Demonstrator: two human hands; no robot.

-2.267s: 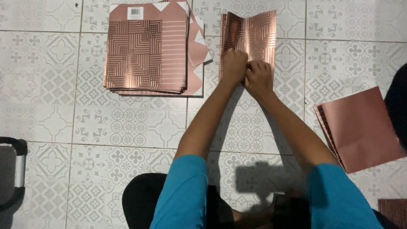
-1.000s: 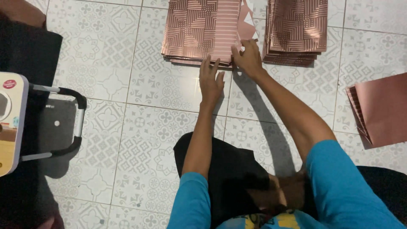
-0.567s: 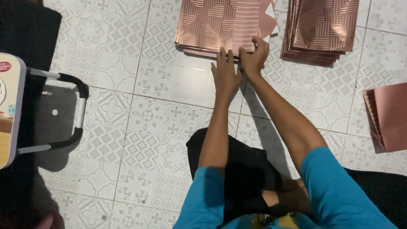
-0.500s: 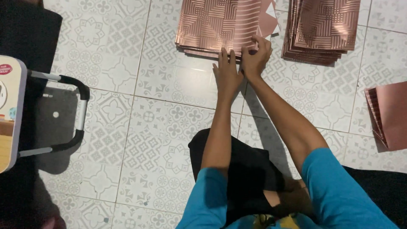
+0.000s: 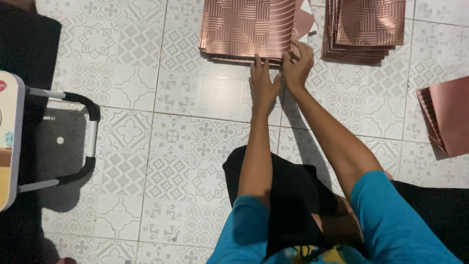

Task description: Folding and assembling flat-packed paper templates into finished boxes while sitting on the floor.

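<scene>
Left hand [image 5: 263, 84] flat, fingers together, tips touching near edge of copper patterned sheet stack [image 5: 244, 28] on tiled floor [image 5: 146, 127], right hand [image 5: 296, 68] pinching stack's near right corner, second stack [image 5: 366, 27] just beside, bare tiles nearer the body.

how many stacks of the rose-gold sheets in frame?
3. One patterned stack at top centre, under the left hand and right hand; a second to its right; a plain one cut off at the right edge.
</scene>
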